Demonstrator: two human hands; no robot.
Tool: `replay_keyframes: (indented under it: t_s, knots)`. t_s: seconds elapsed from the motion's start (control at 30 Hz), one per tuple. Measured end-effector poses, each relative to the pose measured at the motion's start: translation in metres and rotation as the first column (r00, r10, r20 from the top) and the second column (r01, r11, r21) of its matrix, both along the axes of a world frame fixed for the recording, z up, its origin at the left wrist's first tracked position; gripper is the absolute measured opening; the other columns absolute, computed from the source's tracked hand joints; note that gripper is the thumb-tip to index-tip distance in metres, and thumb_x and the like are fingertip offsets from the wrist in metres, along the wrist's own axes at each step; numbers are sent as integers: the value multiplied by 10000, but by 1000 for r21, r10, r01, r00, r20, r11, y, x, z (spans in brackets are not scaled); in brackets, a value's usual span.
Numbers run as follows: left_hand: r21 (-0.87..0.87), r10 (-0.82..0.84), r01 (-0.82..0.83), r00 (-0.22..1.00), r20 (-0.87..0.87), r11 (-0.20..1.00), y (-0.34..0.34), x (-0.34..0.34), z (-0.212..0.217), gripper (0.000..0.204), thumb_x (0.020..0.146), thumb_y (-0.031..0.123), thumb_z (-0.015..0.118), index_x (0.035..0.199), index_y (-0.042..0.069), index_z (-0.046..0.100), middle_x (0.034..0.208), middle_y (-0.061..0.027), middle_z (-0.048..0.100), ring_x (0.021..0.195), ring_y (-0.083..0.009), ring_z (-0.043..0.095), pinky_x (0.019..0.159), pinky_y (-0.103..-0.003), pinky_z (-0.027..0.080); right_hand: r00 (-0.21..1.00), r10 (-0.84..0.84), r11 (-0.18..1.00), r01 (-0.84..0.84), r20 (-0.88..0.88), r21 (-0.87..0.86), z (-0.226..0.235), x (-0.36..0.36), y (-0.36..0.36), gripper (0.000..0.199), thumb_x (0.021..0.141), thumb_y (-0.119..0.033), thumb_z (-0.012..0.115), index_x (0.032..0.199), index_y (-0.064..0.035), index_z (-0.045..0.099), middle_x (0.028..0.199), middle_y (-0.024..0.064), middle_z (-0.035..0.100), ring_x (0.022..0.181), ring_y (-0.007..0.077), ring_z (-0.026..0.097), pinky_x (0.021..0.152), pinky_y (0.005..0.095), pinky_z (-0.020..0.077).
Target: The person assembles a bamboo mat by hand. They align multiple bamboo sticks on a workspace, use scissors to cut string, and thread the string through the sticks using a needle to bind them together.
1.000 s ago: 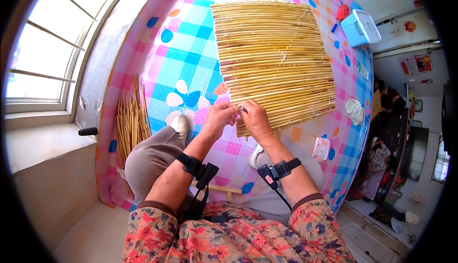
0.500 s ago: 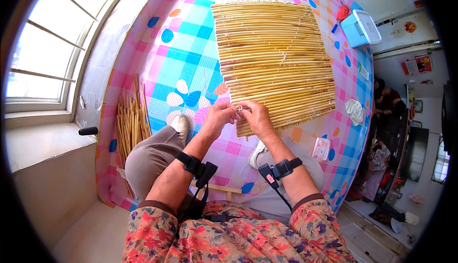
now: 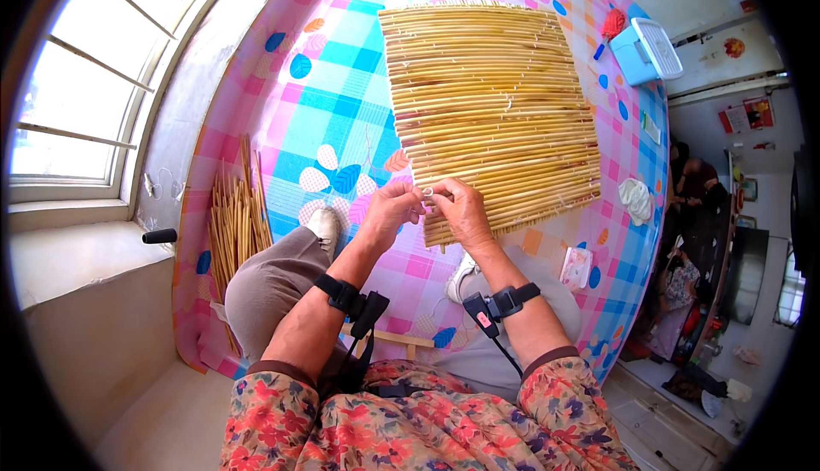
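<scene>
A mat of yellow sticks [image 3: 495, 104], laid side by side and bound with pale string, lies flat in front of me. At its near left corner my left hand [image 3: 393, 212] and my right hand [image 3: 462, 213] meet with fingertips pinched. Between them shows a small loop of white string [image 3: 429, 192], and both hands are closed on it. The right hand rests over the mat's edge, covering part of the nearest sticks. The left hand is just outside that edge. Exactly how the string runs between the fingers is too small to tell.
A bundle of loose sticks [image 3: 232, 232] lies left of my knee. On the checked floral sheet [image 3: 316, 121] at right are a crumpled white cloth [image 3: 635, 201], a clear box [image 3: 576, 267], a blue container [image 3: 641, 52] and red yarn [image 3: 614, 23]. A window [image 3: 85, 87] is at left.
My hands stay at the mat's corner with only slight finger movement around the string. The mat has not visibly moved.
</scene>
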State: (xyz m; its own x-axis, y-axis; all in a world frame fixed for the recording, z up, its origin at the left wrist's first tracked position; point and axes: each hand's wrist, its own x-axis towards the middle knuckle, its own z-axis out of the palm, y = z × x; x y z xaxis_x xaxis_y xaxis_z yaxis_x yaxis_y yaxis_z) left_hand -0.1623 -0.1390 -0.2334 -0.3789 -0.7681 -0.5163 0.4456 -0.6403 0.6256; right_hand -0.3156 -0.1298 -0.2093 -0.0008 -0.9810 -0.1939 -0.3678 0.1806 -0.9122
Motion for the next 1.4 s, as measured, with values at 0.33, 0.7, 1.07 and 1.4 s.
replay_keyframes:
  t_s: [0.33, 0.7, 1.07, 1.4]
  knots:
    - [13, 29, -29, 1000, -2, 999, 1, -1, -3, 72, 833, 108, 603, 803, 44, 591, 664, -42, 584, 555, -113, 540, 505, -216, 429, 998, 14, 996, -19, 58, 84, 1, -2, 0, 60, 806, -7, 601, 865, 0, 612, 736, 18, 612, 634, 74, 580, 552, 210, 480]
    - [-118, -54, 94, 949, 310, 989, 3, -6, -3, 88, 813, 114, 610, 777, 35, 599, 608, -15, 559, 509, -77, 507, 445, -200, 383, 999, 30, 993, -26, -29, 119, -2, -9, 0, 196, 753, 2, 551, 940, -31, 600, 759, 93, 620, 665, 184, 618, 601, 300, 499]
    - [-157, -59, 129, 920, 388, 979, 4, -11, -1, 90, 830, 127, 622, 788, 49, 604, 588, 6, 535, 478, -56, 470, 417, -187, 351, 897, 211, 973, -232, -388, -9, 17, -11, 2, 401, 719, 25, 593, 1101, -94, 577, 973, 109, 545, 846, 203, 599, 747, 304, 495]
    - [-157, -52, 118, 926, 375, 981, 3, -12, 2, 95, 830, 127, 621, 788, 44, 602, 583, 14, 529, 483, -54, 468, 424, -189, 349, 951, 87, 983, -130, -298, -130, 0, -16, 0, 139, 768, -60, 602, 897, -87, 646, 828, 106, 600, 786, 292, 597, 673, 365, 477]
